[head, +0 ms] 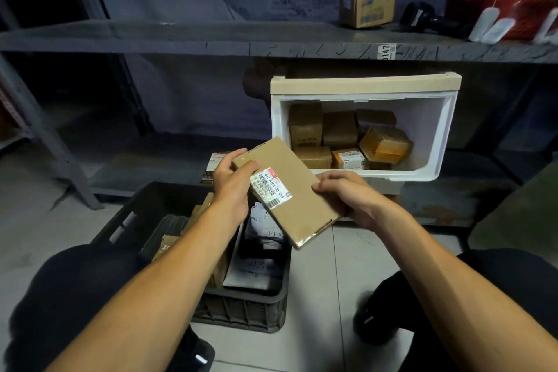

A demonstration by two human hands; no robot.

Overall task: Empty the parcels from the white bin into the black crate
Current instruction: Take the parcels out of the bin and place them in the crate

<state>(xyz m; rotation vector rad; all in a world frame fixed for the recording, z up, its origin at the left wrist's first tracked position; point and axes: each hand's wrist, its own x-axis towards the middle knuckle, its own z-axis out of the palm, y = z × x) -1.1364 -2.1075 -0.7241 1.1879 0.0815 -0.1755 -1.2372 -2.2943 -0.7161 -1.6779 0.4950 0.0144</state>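
A flat brown cardboard parcel (297, 190) with a white barcode label is held in the air between the bin and the crate. My left hand (234, 183) grips its far left end, thumb on top. My right hand (350, 195) grips its right edge, fingers curled round it. The white bin (439, 136) with a beige rim sits tilted on the low shelf, with several brown and yellow boxes (341, 137) inside. The black crate (241, 308) stands on the floor below my left arm and holds several parcels and grey bags.
A grey metal shelf unit (181, 38) spans the view; its upper board carries a cardboard box (367, 6), a black scanner and a red basket (510, 12). A small labelled box (216, 164) lies on the low shelf behind the crate. My knees and shoes frame the tiled floor.
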